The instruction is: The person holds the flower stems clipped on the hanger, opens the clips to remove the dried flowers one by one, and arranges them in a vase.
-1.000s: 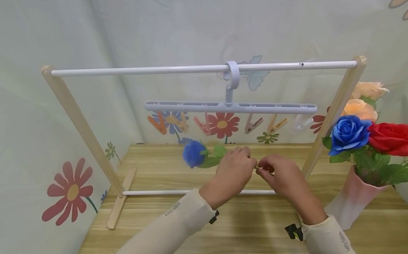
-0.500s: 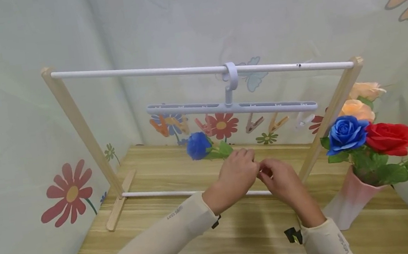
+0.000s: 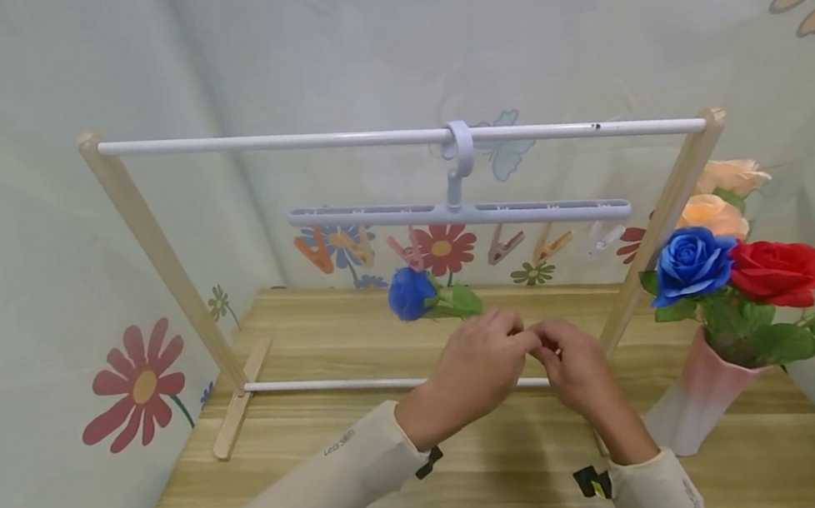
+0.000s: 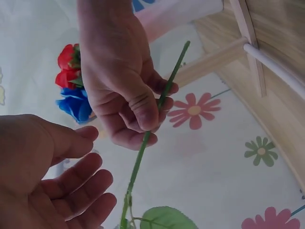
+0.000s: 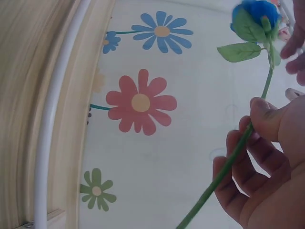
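A blue artificial rose (image 3: 412, 293) with green leaves (image 3: 464, 299) is held in the air below the hanger, its bloom toward the left. My right hand (image 5: 274, 157) pinches its long green stem (image 4: 138, 164) between thumb and fingers. Beside the stem, my left hand (image 4: 71, 176) has its fingers loosely bent and apart from it, with nothing held. Both hands meet closely in the head view, where the stem is hidden behind them. Above them a pale hanger (image 3: 459, 213) carries several clothespins in a row, among them a pink clothespin (image 3: 407, 250) and an orange clothespin (image 3: 313, 252).
The hanger hooks over the white top bar (image 3: 274, 142) of a wooden rack (image 3: 148, 233). At the right, a pink and white vase (image 3: 703, 396) holds a blue rose (image 3: 693, 263), red roses (image 3: 780, 274) and peach roses (image 3: 716, 217). A lower white rod (image 3: 332, 386) crosses above the wooden table (image 3: 374, 492).
Both hands have shifted slightly right together, and the blue rose has moved right with them, its bloom now under the pink clothespin. The hanger has swayed slightly.
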